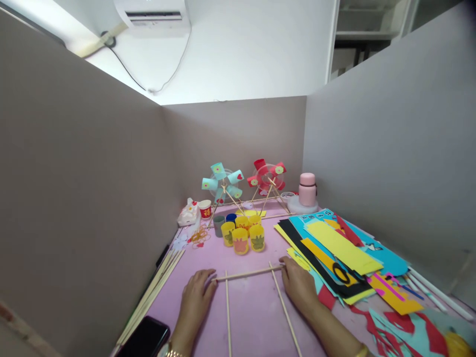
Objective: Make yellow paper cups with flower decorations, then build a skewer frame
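Crosswise, a pale stick (247, 273) across two lengthwise sticks (228, 312), left hand (196, 293) and right hand (298, 283) at its ends, fingers' grip unclear

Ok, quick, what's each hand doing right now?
Left hand: fingers at the left end of the crosswise stick; whether it grips cannot be told.
Right hand: fingers at that stick's right end; grip cannot be told either.

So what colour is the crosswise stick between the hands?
The stick is pale beige, in the head view.
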Demonstrator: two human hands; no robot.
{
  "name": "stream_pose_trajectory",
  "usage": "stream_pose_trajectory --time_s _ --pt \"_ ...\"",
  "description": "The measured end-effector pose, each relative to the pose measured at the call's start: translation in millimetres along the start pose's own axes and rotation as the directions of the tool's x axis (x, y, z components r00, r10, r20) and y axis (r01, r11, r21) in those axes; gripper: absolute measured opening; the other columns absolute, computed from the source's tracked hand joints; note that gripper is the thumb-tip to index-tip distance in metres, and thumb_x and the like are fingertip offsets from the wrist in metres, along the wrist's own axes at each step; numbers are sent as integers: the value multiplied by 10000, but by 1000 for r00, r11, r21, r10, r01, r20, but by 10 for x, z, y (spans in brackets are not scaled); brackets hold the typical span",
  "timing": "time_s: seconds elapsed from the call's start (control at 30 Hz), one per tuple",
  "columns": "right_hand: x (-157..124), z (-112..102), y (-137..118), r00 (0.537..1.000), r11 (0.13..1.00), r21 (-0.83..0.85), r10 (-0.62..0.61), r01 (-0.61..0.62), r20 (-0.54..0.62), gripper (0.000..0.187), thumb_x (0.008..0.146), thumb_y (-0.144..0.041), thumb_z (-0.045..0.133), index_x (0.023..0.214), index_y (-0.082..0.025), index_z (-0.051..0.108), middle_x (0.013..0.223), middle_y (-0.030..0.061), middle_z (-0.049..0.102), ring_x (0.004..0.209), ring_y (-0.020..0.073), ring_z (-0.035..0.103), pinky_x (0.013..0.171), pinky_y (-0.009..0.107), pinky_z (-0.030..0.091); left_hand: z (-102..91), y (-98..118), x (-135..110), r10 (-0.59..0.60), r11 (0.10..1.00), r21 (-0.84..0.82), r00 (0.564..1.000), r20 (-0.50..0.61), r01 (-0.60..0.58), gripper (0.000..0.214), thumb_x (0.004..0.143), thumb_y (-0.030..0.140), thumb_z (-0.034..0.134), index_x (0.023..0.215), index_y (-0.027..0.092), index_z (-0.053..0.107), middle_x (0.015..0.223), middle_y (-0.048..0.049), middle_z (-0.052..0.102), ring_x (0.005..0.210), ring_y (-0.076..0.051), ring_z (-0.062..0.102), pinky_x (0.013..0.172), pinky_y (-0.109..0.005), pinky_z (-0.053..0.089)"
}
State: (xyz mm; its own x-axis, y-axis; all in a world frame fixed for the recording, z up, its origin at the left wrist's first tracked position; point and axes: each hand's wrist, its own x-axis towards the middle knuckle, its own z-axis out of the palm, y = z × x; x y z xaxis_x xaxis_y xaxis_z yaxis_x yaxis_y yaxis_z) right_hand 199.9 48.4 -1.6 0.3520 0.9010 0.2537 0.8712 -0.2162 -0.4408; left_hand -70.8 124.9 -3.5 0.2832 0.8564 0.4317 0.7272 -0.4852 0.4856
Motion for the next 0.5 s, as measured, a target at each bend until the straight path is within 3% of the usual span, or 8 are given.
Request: stream_pose_trajectory --time_s 0.23,0.5 --pt "-23 -24 9 998 997 80 8 -4 -54 253 844 -110 365 1017 -179 537 942 61 691 851 205 643 647 268 371 -22 68 -32 36 999 13 995 -89 -35 318 821 338 443 1052 181 595 1033 -100 597 1005 -245 558 908 -428 440" --pt "-12 4 45 996 994 105 16 -6 -93 195 833 -113 380 932 -201 524 840 36 681 766 193 628 595 255 331 -53 162 -33 43 999 33 999 -23 -42 287 837 349 406 949 194 621 956 -83 606 947 -229 563 870 -382 449"
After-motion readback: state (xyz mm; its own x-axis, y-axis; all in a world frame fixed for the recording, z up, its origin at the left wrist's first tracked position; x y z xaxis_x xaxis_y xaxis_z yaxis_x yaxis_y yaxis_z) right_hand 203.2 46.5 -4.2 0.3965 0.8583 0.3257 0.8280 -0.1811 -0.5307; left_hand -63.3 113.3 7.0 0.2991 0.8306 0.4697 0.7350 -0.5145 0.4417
